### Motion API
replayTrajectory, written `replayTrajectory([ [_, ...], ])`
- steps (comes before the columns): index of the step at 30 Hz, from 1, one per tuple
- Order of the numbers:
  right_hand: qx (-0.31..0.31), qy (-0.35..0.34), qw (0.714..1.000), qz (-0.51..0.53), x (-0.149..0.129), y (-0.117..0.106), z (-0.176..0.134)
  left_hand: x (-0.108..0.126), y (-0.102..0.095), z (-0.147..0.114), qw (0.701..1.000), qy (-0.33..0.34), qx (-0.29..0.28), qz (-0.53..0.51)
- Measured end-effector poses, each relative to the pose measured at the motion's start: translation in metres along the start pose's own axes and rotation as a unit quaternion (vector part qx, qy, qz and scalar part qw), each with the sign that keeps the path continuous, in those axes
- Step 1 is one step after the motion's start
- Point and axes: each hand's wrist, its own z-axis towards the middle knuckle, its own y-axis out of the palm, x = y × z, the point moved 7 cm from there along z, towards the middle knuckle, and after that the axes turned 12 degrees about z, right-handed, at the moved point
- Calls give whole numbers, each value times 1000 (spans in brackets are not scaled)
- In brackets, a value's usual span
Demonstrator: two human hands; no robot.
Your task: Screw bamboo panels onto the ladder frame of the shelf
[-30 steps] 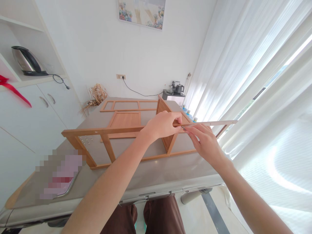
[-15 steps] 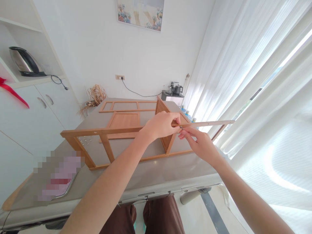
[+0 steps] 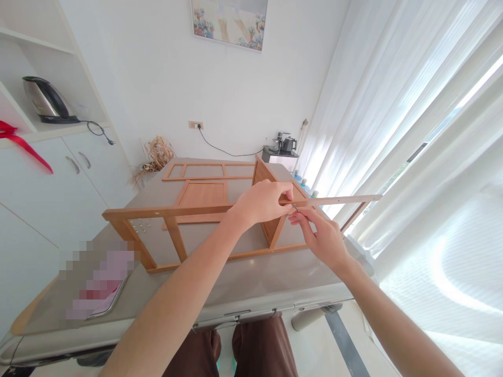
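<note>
Left hand (image 3: 262,200): gripping the top of a long brown wooden frame (image 3: 204,210)
Right hand (image 3: 325,240): got a thin silver metal rod (image 3: 296,208) pinched
Frame: standing up along the tabletop's (image 3: 271,275) near edge

We could slide a hand along the strip of table (image 3: 275,277) before the standing wooden frame (image 3: 135,213), though our left forearm (image 3: 188,272) crosses above it. The frame's leftmost opening would let us reach through. At the top rail, our left hand (image 3: 265,201) and right hand (image 3: 322,233) crowd together, with the upright board (image 3: 261,172) blocking sideways passage behind. Above the flat panel (image 3: 202,192) we have room.
</note>
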Motion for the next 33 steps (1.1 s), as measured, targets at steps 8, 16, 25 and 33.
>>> replayTrajectory([
  [8, -10, -75, 996, -45, 1, -9, 0, 0, 1, 2, 1000, 8, 8, 3],
  [16, -18, -122, 989, -85, -2, -9, 7, -1, 0, 1, 1000, 2, 5, 6],
  [25, -8, -110, 988, -105, 0, -11, 6, 1, 0, 2, 1000, 14, 7, -6],
  [33, -62, -119, 979, -154, -15, -15, 13, 0, 0, 2, 1000, 9, 11, 1],
])
